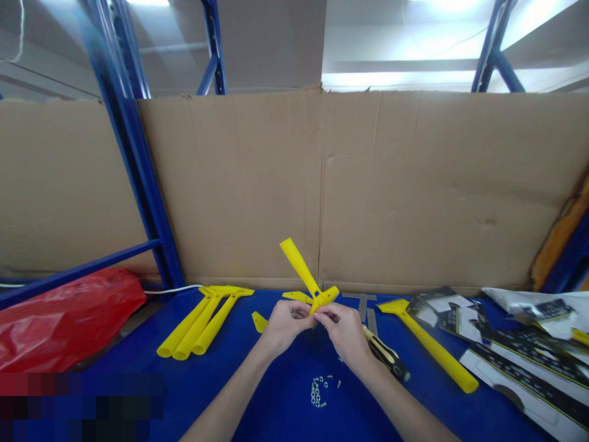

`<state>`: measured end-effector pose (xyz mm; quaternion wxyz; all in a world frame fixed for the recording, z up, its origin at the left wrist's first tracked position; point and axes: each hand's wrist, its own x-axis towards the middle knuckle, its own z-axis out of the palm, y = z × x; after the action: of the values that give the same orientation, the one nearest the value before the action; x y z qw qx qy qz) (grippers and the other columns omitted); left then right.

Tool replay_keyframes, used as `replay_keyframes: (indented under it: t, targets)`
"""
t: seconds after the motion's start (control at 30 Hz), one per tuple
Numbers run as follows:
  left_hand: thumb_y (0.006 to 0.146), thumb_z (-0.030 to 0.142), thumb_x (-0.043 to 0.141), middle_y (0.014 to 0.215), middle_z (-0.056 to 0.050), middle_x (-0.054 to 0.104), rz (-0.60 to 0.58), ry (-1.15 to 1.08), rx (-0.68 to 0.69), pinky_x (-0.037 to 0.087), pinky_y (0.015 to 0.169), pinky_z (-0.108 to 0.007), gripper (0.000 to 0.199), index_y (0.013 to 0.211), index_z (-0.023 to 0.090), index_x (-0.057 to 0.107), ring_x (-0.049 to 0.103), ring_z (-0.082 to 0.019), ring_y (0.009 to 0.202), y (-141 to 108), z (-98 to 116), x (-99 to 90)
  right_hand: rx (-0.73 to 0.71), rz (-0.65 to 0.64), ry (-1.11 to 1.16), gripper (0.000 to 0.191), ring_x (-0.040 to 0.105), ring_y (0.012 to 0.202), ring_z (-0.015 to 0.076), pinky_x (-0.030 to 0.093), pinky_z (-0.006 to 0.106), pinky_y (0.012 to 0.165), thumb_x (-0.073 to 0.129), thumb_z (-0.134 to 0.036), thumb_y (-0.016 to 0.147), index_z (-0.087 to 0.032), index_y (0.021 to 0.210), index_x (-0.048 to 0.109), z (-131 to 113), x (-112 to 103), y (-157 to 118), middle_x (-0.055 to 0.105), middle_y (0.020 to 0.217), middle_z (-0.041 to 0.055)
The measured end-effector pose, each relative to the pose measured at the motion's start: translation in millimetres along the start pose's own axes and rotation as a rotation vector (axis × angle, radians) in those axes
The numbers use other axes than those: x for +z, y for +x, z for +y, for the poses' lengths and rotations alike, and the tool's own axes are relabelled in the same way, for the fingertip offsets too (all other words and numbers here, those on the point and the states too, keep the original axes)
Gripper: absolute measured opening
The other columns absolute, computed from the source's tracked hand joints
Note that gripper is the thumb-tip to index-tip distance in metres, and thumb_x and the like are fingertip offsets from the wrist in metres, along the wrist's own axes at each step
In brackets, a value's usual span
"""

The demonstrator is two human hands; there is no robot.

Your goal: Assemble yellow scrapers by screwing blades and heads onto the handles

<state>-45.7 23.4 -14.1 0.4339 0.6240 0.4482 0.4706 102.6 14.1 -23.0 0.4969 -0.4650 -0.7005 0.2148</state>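
Both hands are raised over the blue table, close together at the head of a yellow plastic scraper (298,265), whose tubular handle points up and away to the left. My left hand (289,320) pinches the near end of the head. Beside it, my right hand (343,325) has its fingertips closed on the same end; whether a small part sits between them is hidden. Loose yellow flat pieces (259,322) lie just left of and behind the hands. Several small screws and nuts (316,393) are scattered on the table below the hands.
Yellow scraper handles (209,325) lie together at left; another yellow scraper (435,347) rests at right. A screwdriver (389,356) and metal strips (363,302) lie by my right hand. Printed cards (529,374) cover the right side. A red plastic bag (73,319) and cardboard wall (257,184) border the table.
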Motion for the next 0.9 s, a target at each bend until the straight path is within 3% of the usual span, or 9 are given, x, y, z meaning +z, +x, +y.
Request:
replay_keyframes:
  t: [0.3,0.53,0.7,0.9]
  targets:
    - [0.057,0.023,0.071,0.065,-0.002,0.069,-0.025,0.03,0.004,0.045,0.061,-0.026,0.01,0.064,0.015,0.07,0.059,-0.014,0.059,0,1,-2.7,-0.022,0.016,-0.049,0.015,0.066,0.073,0.0193,0.046,0.026,0.067,0.057,-0.021,0.079,-0.021,0.069,0.069,-6,1,-5,0.073,0.075,0.0038]
    - [0.059,0.029,0.072,0.066,-0.003,0.069,-0.028,0.042,0.009,0.044,0.062,-0.026,0.015,0.065,0.015,0.07,0.059,-0.014,0.06,-2,3,-3.0,0.122,0.046,0.032,0.015,0.061,0.057,0.0161,0.042,0.024,0.051,0.06,-0.028,0.074,-0.021,0.062,0.065,-7,5,-4,0.068,0.061,0.0012]
    - [0.06,0.033,0.073,0.066,-0.003,0.068,-0.03,0.045,0.011,0.045,0.062,-0.026,0.021,0.067,0.014,0.071,0.06,-0.015,0.06,-2,3,-3.1,0.249,0.098,0.078,0.024,0.048,0.038,0.0112,0.033,0.021,0.036,0.064,-0.037,0.068,-0.021,0.054,0.052,-1,7,-2,0.055,0.043,-0.0033]
    - [0.058,0.033,0.076,0.069,-0.004,0.07,-0.029,-0.072,-0.03,0.048,0.063,-0.026,0.023,0.069,0.013,0.072,0.062,-0.016,0.064,-1,3,-2.8,0.35,-0.008,0.226,0.033,0.037,0.027,0.0072,0.027,0.019,0.027,0.055,-0.049,0.071,-0.022,0.057,0.042,3,8,2,0.046,0.039,-0.0076]
